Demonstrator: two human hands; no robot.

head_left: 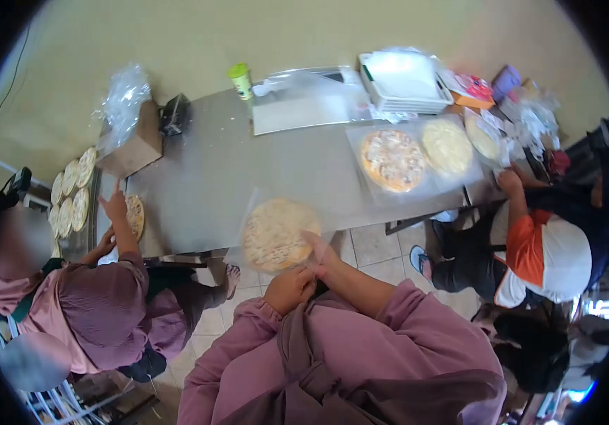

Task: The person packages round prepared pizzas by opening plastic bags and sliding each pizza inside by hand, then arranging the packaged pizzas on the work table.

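Observation:
A pale, topped pizza (280, 234) in a clear plastic bag (250, 205) is held in front of me at the table's near edge. My right hand (319, 253) grips it at the right side, thumb lying over the top and the other fingers hidden beneath. Close below, my left hand (292, 289) is closed at the bag's near edge, its fingertips pinched together beside my right wrist. What exactly lies between those fingertips is hard to make out, but it appears to be the bag's plastic.
Two more pizzas (392, 160) (447, 146) lie on plastic on the metal table (212, 177). White trays (407, 81), a green cup (239, 81) and a cardboard box (134, 142) stand behind. Co-workers sit left (92, 304) and right (549, 255); several pizzas (72, 191) lie far left.

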